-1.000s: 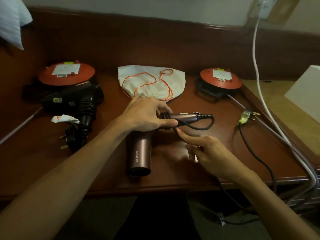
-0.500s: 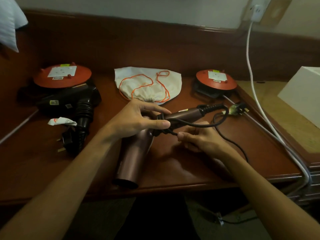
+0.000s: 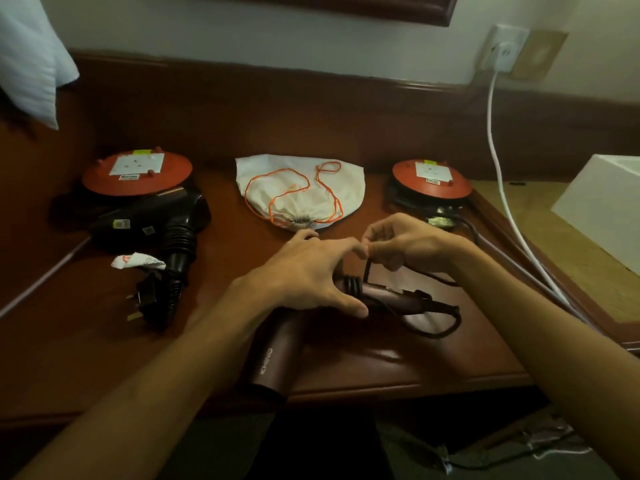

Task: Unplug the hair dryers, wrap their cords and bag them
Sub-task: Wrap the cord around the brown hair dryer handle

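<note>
Hair dryers, two on show: the brown hair dryer lies at the front middle of the wooden table, barrel toward the near edge, handle pointing right. Left hand rests over its body, thumb on the handle, fingers fairly straight. Right hand hovers just behind, fingertips pinching the dark cord, which loops off the handle's end. Over on the left, the black hair dryer lies with its plug beside it. One drawstring bag, white with orange string, sits at the back middle, mouth cinched, contents not visible. Two red cord reels: left reel, right reel. One white cable runs down from the wall socket.
</note>
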{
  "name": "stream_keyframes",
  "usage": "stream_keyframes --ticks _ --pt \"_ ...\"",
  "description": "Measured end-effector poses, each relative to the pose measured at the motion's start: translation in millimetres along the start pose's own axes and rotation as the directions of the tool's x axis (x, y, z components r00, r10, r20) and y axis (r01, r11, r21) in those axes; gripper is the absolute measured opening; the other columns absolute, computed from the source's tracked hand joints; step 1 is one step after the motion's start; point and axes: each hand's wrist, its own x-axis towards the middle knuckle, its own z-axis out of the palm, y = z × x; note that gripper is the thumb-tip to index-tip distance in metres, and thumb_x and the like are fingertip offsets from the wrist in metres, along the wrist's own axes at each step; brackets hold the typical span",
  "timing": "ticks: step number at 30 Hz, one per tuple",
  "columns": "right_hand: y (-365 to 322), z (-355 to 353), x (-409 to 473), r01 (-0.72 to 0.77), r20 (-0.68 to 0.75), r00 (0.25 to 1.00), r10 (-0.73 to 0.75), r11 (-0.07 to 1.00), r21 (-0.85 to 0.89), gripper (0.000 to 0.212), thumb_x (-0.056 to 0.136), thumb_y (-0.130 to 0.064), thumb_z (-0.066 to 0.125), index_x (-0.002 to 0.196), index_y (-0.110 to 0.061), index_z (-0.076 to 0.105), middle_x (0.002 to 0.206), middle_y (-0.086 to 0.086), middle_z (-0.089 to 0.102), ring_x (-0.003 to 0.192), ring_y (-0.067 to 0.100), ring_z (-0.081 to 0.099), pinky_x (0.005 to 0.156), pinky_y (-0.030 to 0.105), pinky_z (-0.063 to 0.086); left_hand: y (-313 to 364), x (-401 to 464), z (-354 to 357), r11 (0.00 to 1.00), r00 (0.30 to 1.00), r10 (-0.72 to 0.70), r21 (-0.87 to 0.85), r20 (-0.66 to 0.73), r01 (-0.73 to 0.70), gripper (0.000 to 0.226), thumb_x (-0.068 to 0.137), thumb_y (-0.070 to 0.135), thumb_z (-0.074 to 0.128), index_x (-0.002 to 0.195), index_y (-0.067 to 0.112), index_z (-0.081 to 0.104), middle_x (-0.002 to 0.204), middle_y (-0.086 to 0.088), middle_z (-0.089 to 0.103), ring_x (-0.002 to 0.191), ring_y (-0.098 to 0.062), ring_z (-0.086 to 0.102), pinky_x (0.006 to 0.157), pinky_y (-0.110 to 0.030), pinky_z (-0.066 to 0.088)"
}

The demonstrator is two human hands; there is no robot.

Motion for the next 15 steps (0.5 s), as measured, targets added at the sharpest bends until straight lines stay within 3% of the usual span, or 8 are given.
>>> stream_keyframes --ticks 3,5,10,15 --pt "-14.2 -2.9 -7.9 0.066 -0.039 0.997 -0.064 0.996 0.053 0.015 0.096 -0.014 0.065 0.104 -0.002 0.059 0.076 0.016 0.068 0.059 0.02 0.05 0.051 0.025 0.04 3.2 5.3 0.7 0.997 0.997 -0.076 0.0 0.015 0.076 0.081 0.071 0.074 0.075 0.134 0.037 0.041 0.09 0.02 0.05 0.11 -0.008 0.041 0.119 -0.039 0.02" --pt "-17.6 -0.1 -16.5 0.089 -0.036 0.996 -0.087 0.994 0.065 0.018 0.097 -0.009 0.063 0.111 -0.005 0.052 0.082 0.023 0.072 0.061 0.023 0.052 0.051 0.025 0.04 2.8 6.6 0.8 0.997 0.997 -0.072 0.023 0.024 0.071 0.074 0.075 0.073 0.072 0.132 0.036 0.044 0.093 0.018 0.051 0.104 -0.008 0.043 0.119 -0.042 0.021" --pt "-34.2 18.6 -36.0 0.163 -0.079 0.982 -0.171 0.981 -0.104 0.025 0.095 -0.007 0.065 0.112 -0.009 0.047 0.086 0.024 0.072 0.066 0.027 0.063 0.055 0.03 0.047 -7.8 4.5 -1.2 1.0 0.999 -0.018 0.01 0.047 0.018 0.035 0.082 0.073 0.064 0.108 0.051 0.057 0.085 0.027 0.052 0.1 -0.004 0.047 0.116 -0.046 0.021" --pt "-43.9 30.6 -48.0 0.132 -0.16 0.972 -0.17 0.966 -0.222 0.014 0.098 -0.012 0.062 0.11 -0.015 0.054 0.084 0.012 0.076 0.07 0.016 0.073 0.059 0.029 0.06 -11.8 -0.3 -1.7 0.996 0.997 -0.047 -0.085 -0.064 0.041 0.051 0.083 0.075 0.06 0.128 0.051 0.063 0.084 0.03 0.051 0.097 -0.001 0.044 0.115 -0.041 0.023"
